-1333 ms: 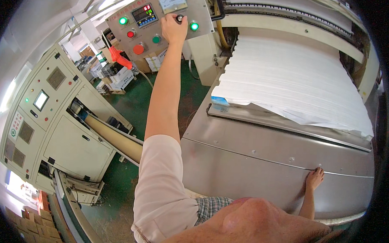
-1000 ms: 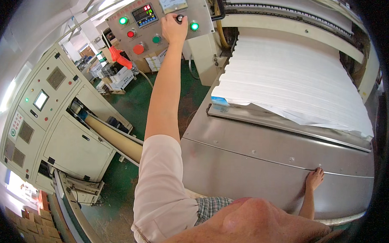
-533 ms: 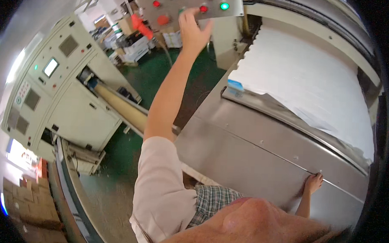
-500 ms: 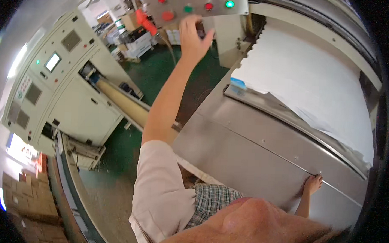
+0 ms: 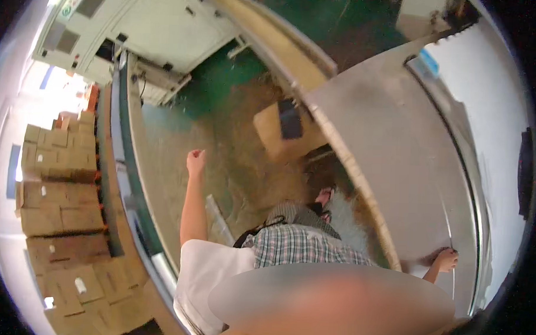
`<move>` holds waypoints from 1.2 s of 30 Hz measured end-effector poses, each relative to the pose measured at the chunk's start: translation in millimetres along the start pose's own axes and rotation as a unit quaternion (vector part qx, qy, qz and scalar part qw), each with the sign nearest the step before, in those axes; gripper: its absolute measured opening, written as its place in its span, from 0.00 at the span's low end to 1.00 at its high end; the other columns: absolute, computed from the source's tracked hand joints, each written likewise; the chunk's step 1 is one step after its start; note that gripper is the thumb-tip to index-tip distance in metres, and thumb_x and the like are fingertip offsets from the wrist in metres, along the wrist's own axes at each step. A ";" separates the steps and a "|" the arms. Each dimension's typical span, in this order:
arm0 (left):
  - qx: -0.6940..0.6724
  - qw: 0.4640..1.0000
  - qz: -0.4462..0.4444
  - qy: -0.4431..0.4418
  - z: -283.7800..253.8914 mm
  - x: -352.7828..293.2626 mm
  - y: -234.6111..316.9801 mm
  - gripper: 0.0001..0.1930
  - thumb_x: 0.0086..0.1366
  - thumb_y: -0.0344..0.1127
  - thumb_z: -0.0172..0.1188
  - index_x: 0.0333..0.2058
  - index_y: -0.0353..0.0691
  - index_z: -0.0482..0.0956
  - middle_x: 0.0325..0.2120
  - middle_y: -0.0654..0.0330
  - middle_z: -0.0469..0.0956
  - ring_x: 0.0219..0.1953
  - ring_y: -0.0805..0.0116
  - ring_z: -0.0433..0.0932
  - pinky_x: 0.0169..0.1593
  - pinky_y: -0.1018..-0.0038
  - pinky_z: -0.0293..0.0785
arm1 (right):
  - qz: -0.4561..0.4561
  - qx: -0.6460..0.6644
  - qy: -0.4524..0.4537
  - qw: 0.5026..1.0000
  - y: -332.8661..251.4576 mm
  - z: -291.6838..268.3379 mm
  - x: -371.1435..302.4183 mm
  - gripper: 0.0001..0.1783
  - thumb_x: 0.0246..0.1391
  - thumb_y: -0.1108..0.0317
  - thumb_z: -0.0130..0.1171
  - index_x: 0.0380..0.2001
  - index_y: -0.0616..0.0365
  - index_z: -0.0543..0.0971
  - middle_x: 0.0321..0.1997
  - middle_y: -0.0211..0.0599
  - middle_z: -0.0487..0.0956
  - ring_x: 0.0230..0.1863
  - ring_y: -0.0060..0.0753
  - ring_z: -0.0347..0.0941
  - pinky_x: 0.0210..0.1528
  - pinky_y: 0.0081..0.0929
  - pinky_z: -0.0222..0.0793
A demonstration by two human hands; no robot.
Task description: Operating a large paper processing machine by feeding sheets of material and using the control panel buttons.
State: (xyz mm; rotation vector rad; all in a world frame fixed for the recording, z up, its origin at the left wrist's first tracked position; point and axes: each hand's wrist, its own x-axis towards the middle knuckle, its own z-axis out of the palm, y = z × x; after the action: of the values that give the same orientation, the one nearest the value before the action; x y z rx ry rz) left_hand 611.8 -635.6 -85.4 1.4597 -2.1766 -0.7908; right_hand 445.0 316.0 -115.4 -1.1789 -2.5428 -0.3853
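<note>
My left hand (image 5: 195, 161) hangs in the air over the floor to the left, its fingers curled in and nothing visible in them. On the right, my right hand (image 5: 447, 260) rests on the grey metal table (image 5: 387, 142), at the thin seam in its top. Its fingers are bent and closed; whether anything is in them is hidden. Beyond that hand, white sheet material (image 5: 489, 92) lies along the table's far right side. A light-blue piece (image 5: 428, 62) sits at the corner by the dark rail.
A long yellowish roller (image 5: 273, 32) runs at the top toward the table. Pale machine cabinets (image 5: 172, 28) stand at upper left. Stacked cardboard boxes (image 5: 66, 210) fill the left side, behind a long rail (image 5: 131, 192). A tan box-like thing (image 5: 278, 129) with a dark patch lies on the floor.
My left hand has come down and left, away from the button panel, which is out of view, and its fingers have curled. The view has swung left. My right hand stays at the table seam.
</note>
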 end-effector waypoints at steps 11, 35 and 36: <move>0.059 0.982 -0.127 -0.130 -45.3 8.9 -194.8 0.19 0.48 0.45 0.59 0.29 0.33 0.76 0.22 0.52 0.77 0.29 0.58 0.76 0.34 0.66 0.70 | -0.236 0.416 -0.093 0.873 -233.6 -70.1 -13.5 0.19 0.55 0.63 0.47 0.46 0.63 0.70 0.45 0.45 0.73 0.49 0.39 0.68 0.52 0.30 0.61; -0.103 0.924 -0.107 -0.353 -28.1 401.3 -222.7 0.10 0.56 0.36 0.53 0.32 0.36 0.75 0.24 0.60 0.76 0.27 0.74 0.74 0.30 0.78 0.69 | -0.355 0.565 -0.115 0.735 -886.1 -383.8 -344.8 0.08 0.48 0.71 0.50 0.33 0.61 0.73 0.28 0.35 0.74 0.32 0.25 0.70 0.37 0.22 0.65; -0.269 0.870 -0.163 -0.380 -6.8 428.0 -258.5 0.10 0.56 0.36 0.53 0.33 0.36 0.75 0.26 0.59 0.76 0.28 0.73 0.74 0.30 0.77 0.69 | -0.354 0.573 -0.117 0.730 -916.2 -385.4 -351.3 0.08 0.48 0.71 0.50 0.33 0.61 0.73 0.28 0.35 0.74 0.32 0.25 0.70 0.37 0.22 0.65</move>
State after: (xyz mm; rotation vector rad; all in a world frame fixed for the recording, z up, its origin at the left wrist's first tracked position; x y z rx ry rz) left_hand 637.0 -1110.0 -241.1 1.3440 -1.8941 -2.1953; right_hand 16.0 -640.0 -0.1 0.2457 -2.4877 1.1295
